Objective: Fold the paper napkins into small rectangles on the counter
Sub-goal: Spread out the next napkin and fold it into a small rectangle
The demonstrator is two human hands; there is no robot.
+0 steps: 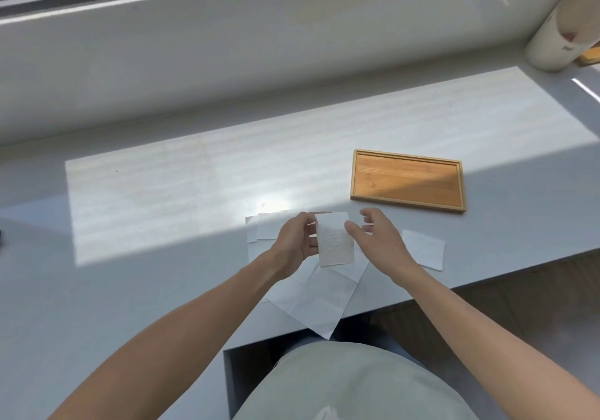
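Observation:
My left hand [297,241] holds a small folded white napkin [336,241] upright above the counter, gripping its left edge. My right hand [378,237] hovers just right of it with fingers spread, its fingertips near the napkin's right edge. Beneath both hands lie unfolded white napkins [321,299], one corner hanging over the counter's front edge. Another folded napkin [425,249] rests flat on the counter to the right of my right hand. More white napkins [263,229] lie partly hidden behind my left hand.
A shallow wooden tray [407,179] sits on the grey counter [162,192] beyond my right hand. A white paper roll [558,39] stands at the far right corner by the wall. The counter's front edge steps back beside my torso.

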